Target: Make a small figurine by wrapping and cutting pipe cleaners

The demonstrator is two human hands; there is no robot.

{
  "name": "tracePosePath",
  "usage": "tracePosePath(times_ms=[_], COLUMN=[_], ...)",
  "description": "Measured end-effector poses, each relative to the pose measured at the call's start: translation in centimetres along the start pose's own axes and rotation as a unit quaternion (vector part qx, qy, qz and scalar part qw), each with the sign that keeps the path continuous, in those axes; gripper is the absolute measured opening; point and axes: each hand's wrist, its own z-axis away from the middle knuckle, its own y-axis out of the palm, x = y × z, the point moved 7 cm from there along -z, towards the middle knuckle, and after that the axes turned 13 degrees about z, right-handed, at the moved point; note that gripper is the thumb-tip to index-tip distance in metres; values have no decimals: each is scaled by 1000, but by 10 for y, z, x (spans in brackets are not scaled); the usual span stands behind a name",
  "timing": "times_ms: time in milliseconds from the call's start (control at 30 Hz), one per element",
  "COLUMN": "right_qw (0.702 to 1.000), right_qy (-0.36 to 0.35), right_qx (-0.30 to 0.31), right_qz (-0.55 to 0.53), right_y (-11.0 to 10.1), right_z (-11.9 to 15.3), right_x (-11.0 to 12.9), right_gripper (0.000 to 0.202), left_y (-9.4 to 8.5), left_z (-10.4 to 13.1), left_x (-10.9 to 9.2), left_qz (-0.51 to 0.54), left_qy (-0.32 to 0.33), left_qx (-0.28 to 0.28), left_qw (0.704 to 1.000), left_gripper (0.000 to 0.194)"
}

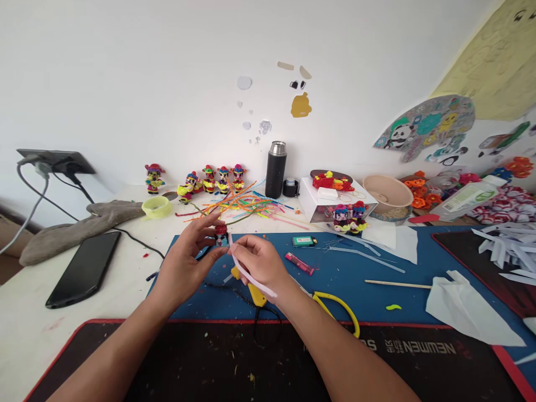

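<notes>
My left hand point(190, 251) holds a small figurine point(221, 235) with a red top and a dark and light-blue body between thumb and fingers. My right hand point(260, 261) pinches a thin whitish-pink strip point(253, 279), whose upper end touches or nearly touches the figurine's right side. Its other end trails over the back of my right hand towards the wrist. Beneath my right hand lies a yellow tool point(257, 295) with a black cord, partly hidden. Yellow-handled scissors or pliers point(341, 307) rest beside my right forearm.
Finished figurines point(223, 180) stand along the wall, near coloured pipe cleaners point(247, 206) and a black flask point(276, 170). A phone point(85, 269) lies at left. On the blue mat point(335, 285) are a green lighter point(304, 241), a pink lighter point(299, 263), and a stick point(397, 284). White paper point(469, 310) lies right.
</notes>
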Motion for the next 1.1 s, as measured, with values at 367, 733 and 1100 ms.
tracePosePath(times_ms=[367,733,1100], right_qw=[1000,1000,1000], right_qy=[3,-4,1], right_qx=[6,7,5], right_qz=[4,3,11], right_y=[1,1,0], right_z=[2,1,2], right_x=[0,0,1], right_gripper=[29,29,25], left_y=[1,1,1], left_z=[0,0,1], left_x=[-5,-3,-5], left_qz=[-29,-17,-18], left_qy=[7,11,8], left_qx=[0,1,4], left_qw=[1000,1000,1000], left_gripper=[54,55,55])
